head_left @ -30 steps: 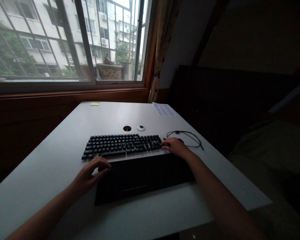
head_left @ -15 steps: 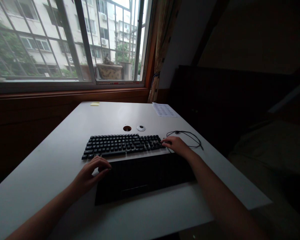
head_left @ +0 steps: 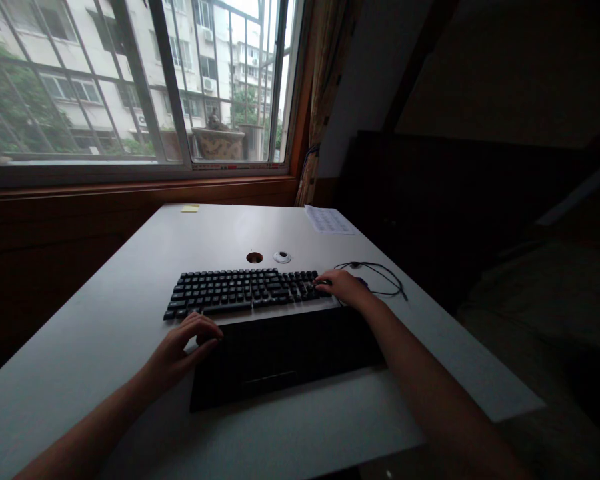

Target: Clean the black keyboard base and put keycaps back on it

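Observation:
A black keyboard (head_left: 230, 290) lies across the desk, with several rows of keys. In front of it is a flat black panel (head_left: 290, 350), its surface too dark to make out. My right hand (head_left: 344, 287) reaches over the right end of the keyboard, thumb and fingers pinched together at the keys there. Something small and dark shows between those fingers, too small to name. At the panel's upper left corner is my left hand (head_left: 195, 337), fingers curled and thumb tip close to the fingertips. Whatever they hold, if anything, is hidden.
A black cable (head_left: 380, 275) lies coiled right of the keyboard. Behind the keyboard are a round desk hole (head_left: 255, 257) and a white ring (head_left: 282, 257). Printed paper (head_left: 330, 220) and a yellow note (head_left: 190, 209) lie at the white desk's (head_left: 95, 313) far edge.
My right hand has shifted slightly left, farther over the keyboard's right end, its fingers still pinched. My left hand has stayed in place.

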`<act>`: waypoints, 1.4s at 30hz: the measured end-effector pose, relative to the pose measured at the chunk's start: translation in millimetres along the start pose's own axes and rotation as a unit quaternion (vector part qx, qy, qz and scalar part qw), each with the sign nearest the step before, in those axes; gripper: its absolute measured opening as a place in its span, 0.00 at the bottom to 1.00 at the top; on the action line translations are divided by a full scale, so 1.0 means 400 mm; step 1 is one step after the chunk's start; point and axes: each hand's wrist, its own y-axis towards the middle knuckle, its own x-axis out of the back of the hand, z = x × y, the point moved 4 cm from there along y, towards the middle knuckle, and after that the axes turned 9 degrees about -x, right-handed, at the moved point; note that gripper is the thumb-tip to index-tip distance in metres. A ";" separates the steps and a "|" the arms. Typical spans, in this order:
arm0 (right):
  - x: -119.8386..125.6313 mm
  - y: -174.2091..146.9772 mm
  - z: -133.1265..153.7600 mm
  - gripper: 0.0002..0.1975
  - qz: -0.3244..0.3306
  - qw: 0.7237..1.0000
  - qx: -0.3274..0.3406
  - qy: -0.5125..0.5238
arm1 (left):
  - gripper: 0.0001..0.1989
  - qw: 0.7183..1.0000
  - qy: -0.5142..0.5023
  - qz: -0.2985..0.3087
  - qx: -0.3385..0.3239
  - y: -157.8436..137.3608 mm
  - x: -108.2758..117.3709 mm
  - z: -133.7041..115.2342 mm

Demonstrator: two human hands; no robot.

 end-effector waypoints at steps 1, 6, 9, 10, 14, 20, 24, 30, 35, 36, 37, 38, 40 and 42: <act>-0.001 0.001 0.001 0.10 0.003 1.000 0.000 -0.002 | 0.05 1.000 -0.001 -0.001 0.000 -0.001 0.000 0.001; -0.006 0.001 0.001 0.10 0.009 1.000 -0.006 -0.016 | 0.05 1.000 -0.001 -0.001 -0.003 0.000 0.000 0.000; -0.005 -0.002 0.001 0.10 0.008 1.000 -0.009 -0.019 | 0.05 1.000 0.002 0.004 -0.004 0.000 -0.001 0.000; -0.005 -0.002 0.001 0.10 0.007 1.000 -0.009 -0.019 | 0.05 1.000 0.002 0.006 -0.003 -0.001 -0.001 0.001; -0.005 -0.003 0.001 0.10 0.005 1.000 -0.008 -0.012 | 0.04 1.000 0.003 0.004 -0.005 -0.004 -0.002 0.006; -0.001 -0.001 -0.014 0.10 -0.009 1.000 -0.008 0.008 | 0.04 1.000 -0.002 0.006 -0.003 -0.006 -0.002 0.006; 0.016 -0.013 -0.034 0.09 -0.018 1.000 -0.006 0.012 | 0.04 1.000 -0.001 0.006 -0.008 -0.006 -0.002 0.007; 0.025 -0.042 -0.060 0.08 0.002 1.000 0.004 0.009 | 0.04 1.000 0.000 0.007 -0.015 -0.004 -0.003 0.008; 0.011 -0.049 -0.059 0.10 0.019 1.000 0.003 -0.004 | 0.04 1.000 0.000 0.008 -0.013 -0.004 -0.002 0.004; 0.008 -0.049 -0.057 0.10 0.019 1.000 0.004 -0.006 | 0.04 1.000 0.000 0.008 -0.014 -0.004 -0.002 0.004; 0.007 -0.048 -0.055 0.10 0.019 1.000 0.004 -0.008 | 0.04 1.000 0.000 0.008 -0.014 -0.004 -0.001 0.004; 0.005 -0.047 -0.053 0.10 0.018 1.000 0.003 -0.010 | 0.04 1.000 -0.001 0.008 -0.015 -0.005 -0.001 0.004; 0.003 -0.046 -0.052 0.09 0.014 1.000 0.002 -0.014 | 0.04 1.000 0.000 0.008 -0.017 -0.006 -0.001 0.006; 0.002 -0.045 -0.052 0.09 0.012 1.000 0.002 -0.017 | 0.04 1.000 0.002 0.008 -0.017 -0.007 -0.002 0.008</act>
